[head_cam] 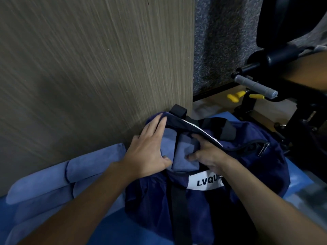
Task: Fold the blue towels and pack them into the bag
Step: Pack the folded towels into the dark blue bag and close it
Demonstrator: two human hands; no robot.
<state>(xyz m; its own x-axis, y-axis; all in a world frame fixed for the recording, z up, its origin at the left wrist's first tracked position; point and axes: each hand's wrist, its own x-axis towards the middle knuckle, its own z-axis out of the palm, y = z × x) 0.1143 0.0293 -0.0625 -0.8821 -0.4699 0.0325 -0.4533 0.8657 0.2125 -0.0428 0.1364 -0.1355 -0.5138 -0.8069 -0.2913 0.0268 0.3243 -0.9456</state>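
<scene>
A dark navy duffel bag (247, 156) with black straps and a white label lies open on a blue surface. Two folded light-blue towels sit in its mouth: one (167, 147) on the left, one (185, 151) on the right. My left hand (148, 151) lies flat with straight fingers over the left towel and the bag's rim. My right hand (205, 152) grips the right towel, thumb and fingers curled round its edges. Several more rolled blue towels (67, 175) lie to the left of the bag.
A wood-grain panel (88, 68) stands directly behind the bag and towels. To the right is black exercise equipment with a grey-handled bar (254, 85) and yellow-tipped parts (233, 96). The blue surface (297, 177) ends close to the bag's right side.
</scene>
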